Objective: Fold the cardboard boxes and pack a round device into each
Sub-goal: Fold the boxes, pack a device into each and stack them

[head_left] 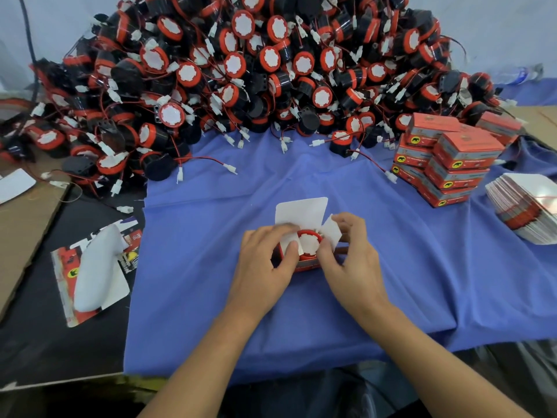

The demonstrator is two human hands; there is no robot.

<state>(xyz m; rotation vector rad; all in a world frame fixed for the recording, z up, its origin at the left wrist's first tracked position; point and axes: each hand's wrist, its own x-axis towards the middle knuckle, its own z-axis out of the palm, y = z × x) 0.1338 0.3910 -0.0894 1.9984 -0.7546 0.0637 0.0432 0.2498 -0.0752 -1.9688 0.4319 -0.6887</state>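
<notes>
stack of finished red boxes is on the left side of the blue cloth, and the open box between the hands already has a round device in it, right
Wrong side: the head view shows the stack of finished red boxes on the right side of the blue cloth. The open box between the left hand and right hand does hold a round device.

— What's behind?
— A pale grey-blue wall, evenly lit, with a thin black cable hanging at left.
— And the table?
— A black tabletop, partly under a wrinkled blue cloth.
</notes>
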